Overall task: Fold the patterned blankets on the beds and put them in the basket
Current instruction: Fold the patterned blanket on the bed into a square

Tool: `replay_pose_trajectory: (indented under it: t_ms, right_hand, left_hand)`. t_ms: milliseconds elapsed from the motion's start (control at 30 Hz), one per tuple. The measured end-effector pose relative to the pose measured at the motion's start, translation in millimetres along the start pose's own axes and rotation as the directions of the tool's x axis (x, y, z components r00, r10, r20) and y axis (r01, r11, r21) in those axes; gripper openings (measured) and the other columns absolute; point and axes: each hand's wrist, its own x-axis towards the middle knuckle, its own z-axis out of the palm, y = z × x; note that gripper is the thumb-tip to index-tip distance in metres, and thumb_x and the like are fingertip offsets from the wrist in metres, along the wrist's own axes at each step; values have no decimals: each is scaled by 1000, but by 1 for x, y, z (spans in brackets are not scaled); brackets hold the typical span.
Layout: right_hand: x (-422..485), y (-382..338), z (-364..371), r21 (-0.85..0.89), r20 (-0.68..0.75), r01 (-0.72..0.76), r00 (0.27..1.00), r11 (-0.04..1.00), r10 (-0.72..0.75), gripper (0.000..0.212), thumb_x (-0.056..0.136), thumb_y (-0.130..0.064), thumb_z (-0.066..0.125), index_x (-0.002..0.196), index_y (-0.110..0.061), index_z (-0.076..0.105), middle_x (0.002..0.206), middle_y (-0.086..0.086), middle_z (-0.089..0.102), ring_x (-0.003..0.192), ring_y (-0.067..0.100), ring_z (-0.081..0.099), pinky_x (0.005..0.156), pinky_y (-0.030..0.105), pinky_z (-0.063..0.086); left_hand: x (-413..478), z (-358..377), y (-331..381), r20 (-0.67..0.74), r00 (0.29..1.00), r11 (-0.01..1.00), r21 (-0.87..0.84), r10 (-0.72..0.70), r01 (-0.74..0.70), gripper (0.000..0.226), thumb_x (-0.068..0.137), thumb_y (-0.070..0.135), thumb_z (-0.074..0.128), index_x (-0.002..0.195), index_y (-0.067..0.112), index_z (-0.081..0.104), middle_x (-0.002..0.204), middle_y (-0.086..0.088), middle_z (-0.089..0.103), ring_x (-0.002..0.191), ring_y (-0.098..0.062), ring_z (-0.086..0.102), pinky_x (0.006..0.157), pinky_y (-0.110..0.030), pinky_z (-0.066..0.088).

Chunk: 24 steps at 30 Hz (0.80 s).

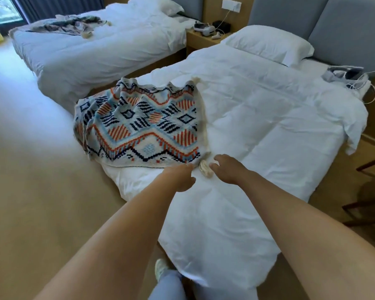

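- Head cam: I see both bare arms reaching forward over the near bed (258, 126), which has a white duvet.
- The patterned blanket (143, 126) lies just ahead and left of both hands. It is spread on the duvet, with its left part hanging over the bed edge.
- Its near right corner sits between the hands, and the cream tassel (205, 169) on that corner lies in the gap.
- State, left hand (179, 177): fingertips touch the blanket's near hem. I can't tell whether it pinches or only touches.
- State, right hand (226, 169): fingers curled, tips against the tassel. It's blurred, so I can't tell if the grip is closed on it.
- The second blanket (67, 24) is crumpled on the far bed (108, 50), well beyond the left hand, up-left.
- A pillow (268, 45) lies far ahead of the right hand, at the headboard.
- A nightstand (200, 38) stands between the beds, far ahead of both hands, with small devices on it.
- A grey item with white cables (344, 73) lies well ahead-right of the right hand, at the bed's edge.
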Motion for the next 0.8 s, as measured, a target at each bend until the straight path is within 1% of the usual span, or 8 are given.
replay_pose_trajectory:
  t_ms: [200,300,400,467,533,600,667,800]
  right_hand:
    - [106,18,3,80,63,-92,994,993,87,46,97,-33,38,132,-5,42,140,19,41,124,33,42,100,38,35]
    - [166,27,5,129,88,-180,982,975,169,41,96,-30,38,125,-1,47,134,19,45,118,33,46,95,38,38]
    - [220,34,7,152,128,-236,968,960,218,44,96,-31,40,129,-2,44,136,18,44,120,32,46,95,37,38]
    - [257,40,10,169,142,-269,959,948,247,44,96,-31,41,130,-2,43,136,17,45,119,32,47,92,35,38]
    - [289,47,17,175,160,-296,950,939,269,44,96,-30,41,129,-2,43,135,18,45,118,32,47,90,34,39]
    - [322,56,26,169,184,-325,938,930,294,46,95,-29,42,133,-3,40,138,18,43,122,32,45,94,35,38]
    - [351,64,35,164,194,-345,930,924,312,48,95,-30,43,135,-4,38,140,17,41,124,32,43,97,35,37]
    - [404,80,54,157,201,-409,904,899,376,51,93,-31,47,134,-3,35,138,18,41,123,33,44,95,35,39]
  left_hand:
    - [115,-8,-24,92,995,999,-33,38,-35,53,95,36,40,141,13,28,145,-11,38,128,-31,40,100,-41,36]
    - [183,-10,-34,119,992,998,-61,40,-33,47,94,38,39,133,12,36,131,-13,50,116,-32,49,90,-42,42]
    - [235,-7,-41,109,993,990,-132,-41,55,43,94,43,36,123,11,42,118,-12,57,104,-31,55,76,-38,42]
    - [267,0,-42,111,986,973,-184,-121,140,47,93,48,37,121,10,43,116,-12,57,102,-31,56,73,-36,41]
    - [292,10,-39,124,974,950,-228,-188,213,57,89,56,40,123,10,43,119,-11,56,105,-30,56,72,-35,39]
    - [317,25,-32,144,965,930,-267,-219,251,69,85,63,42,127,9,40,124,-12,53,111,-30,53,74,-36,40]
    - [336,40,-23,176,955,913,-293,-240,284,80,81,68,44,132,7,35,131,-13,48,118,-30,48,83,-39,43]
    - [374,66,-6,269,903,850,-326,-335,413,104,73,69,54,144,6,11,149,-13,24,134,-32,28,101,-48,33]
